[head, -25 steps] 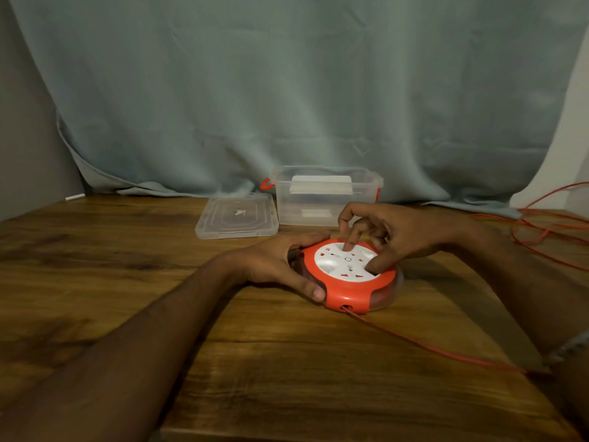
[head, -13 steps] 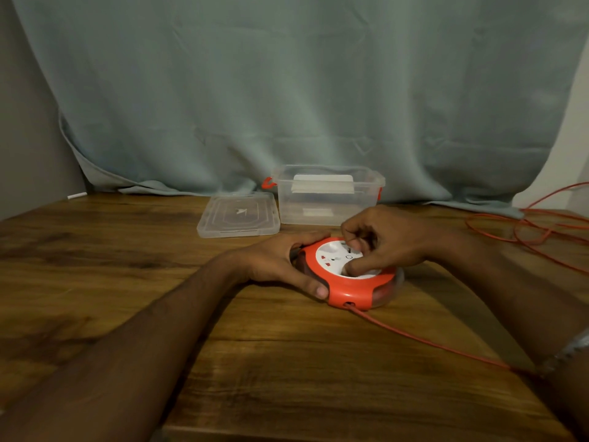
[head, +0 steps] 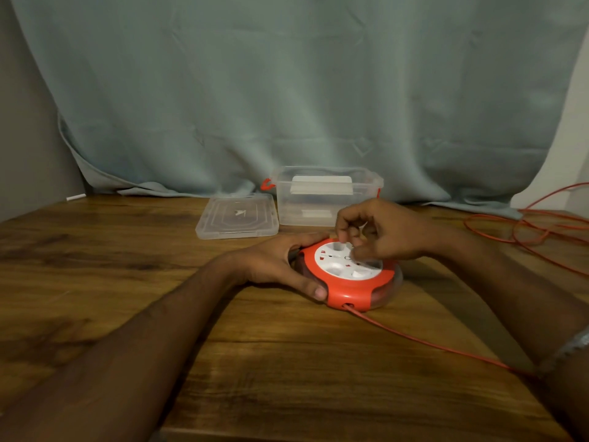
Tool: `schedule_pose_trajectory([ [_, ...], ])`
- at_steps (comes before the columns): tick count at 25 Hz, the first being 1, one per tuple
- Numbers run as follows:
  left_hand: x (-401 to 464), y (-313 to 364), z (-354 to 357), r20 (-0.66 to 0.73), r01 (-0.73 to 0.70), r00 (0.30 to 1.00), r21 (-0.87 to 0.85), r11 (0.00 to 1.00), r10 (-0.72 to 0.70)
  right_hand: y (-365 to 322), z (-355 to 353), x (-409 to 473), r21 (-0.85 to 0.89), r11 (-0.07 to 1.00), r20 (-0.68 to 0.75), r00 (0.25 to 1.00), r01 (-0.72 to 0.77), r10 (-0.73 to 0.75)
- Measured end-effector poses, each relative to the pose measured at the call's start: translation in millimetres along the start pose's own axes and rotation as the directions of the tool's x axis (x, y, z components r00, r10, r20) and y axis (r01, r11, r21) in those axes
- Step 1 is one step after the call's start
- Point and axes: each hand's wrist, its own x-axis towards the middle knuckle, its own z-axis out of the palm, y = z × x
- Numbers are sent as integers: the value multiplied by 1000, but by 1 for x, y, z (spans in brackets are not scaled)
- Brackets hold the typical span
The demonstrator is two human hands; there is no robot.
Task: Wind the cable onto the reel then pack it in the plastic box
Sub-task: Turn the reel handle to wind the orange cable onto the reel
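An orange cable reel (head: 349,293) with a white socket face lies flat on the wooden table (head: 127,282). My left hand (head: 280,263) grips its left rim, thumb on the front edge. My right hand (head: 379,231) rests on the white face with curled fingers, fingertips in the face's recesses. A thin orange cable (head: 430,344) leaves the reel's front hole and runs to the lower right under my right forearm. More loose cable (head: 526,231) lies coiled at the right. The clear plastic box (head: 325,196) stands open behind the reel.
The box's clear lid (head: 237,216) lies flat to the left of the box. A grey-green curtain (head: 287,90) hangs behind the table. The table's front edge runs along the bottom of the view.
My right hand has shifted round on the white face, fingers curling and moving toward the far side. The white face has turned. My left hand has stayed on the rim.
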Motion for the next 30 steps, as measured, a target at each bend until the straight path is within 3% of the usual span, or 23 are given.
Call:
schedule_pose_trajectory([
  [7, 0, 1, 0, 28, 33, 999, 19, 999, -34, 8, -14, -4, 93, 990, 231, 970, -105, 81],
  [13, 0, -3, -1, 42, 86, 995, 58, 995, -89, 3, -20, -10, 119, 981, 230, 965, -155, 125],
  [22, 0, -4, -1, 32, 112, 993, 52, 992, -114, -3, -15, -11, -23, 984, 127, 975, -179, 180],
  [30, 2, -6, -1, 4, 100, 995, 65, 993, -100, -7, -4, -6, -148, 982, 72, 988, -122, 134],
])
